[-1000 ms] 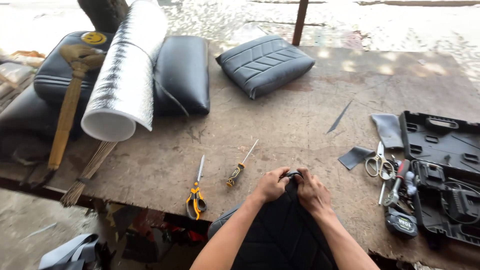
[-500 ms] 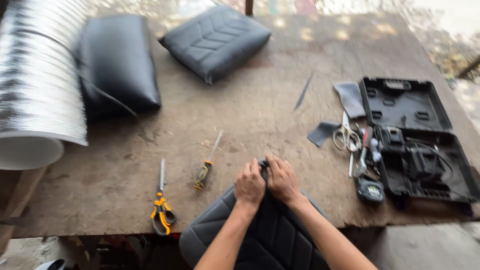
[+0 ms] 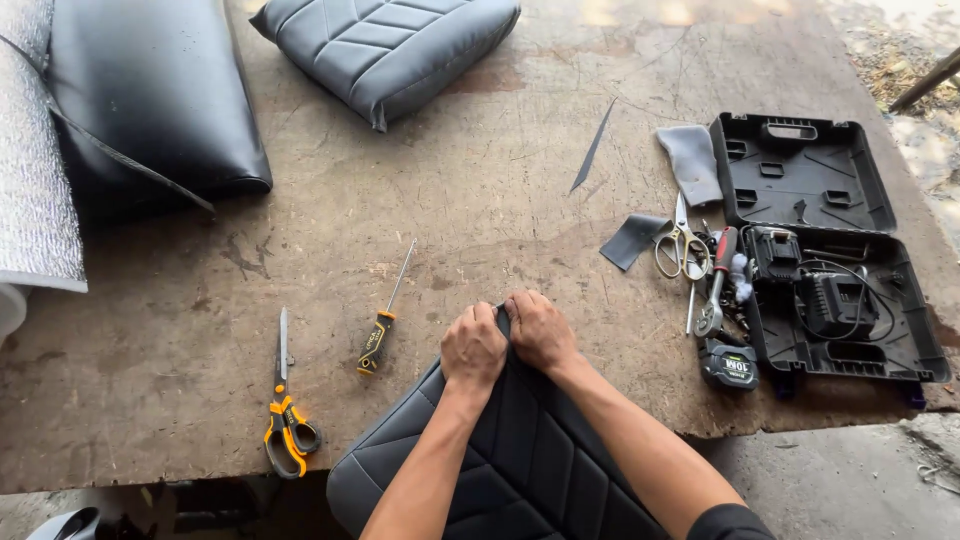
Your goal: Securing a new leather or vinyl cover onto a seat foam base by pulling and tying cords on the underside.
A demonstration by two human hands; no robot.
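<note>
Hands are placed close together on the top corner of a dark quilted cushion, which lies at the near edge of the worktop and partly hangs over it. The left hand is closed into a fist on the cover material, and the right hand is closed beside it, knuckles nearly touching; a small fold of the black cover is pinched between them. What lies under the fingers cannot be seen.

For this step to be done well, the cover should probably be pulled evenly by both hands, so that the stitched lines stay straight and no wrinkle is made at the corner. The cushion should be kept pressed against the worktop edge, otherwise it may slide toward the body.

Just left of the hands a screwdriver with a black and yellow handle is lying, and further left orange scissors. To the right a tape measure, silver scissors and an open black tool case are found, all within reach but apart from the cushion. Far behind, a grey quilted cushion and a black cushion are resting, with a silver roll at the left edge.
</note>
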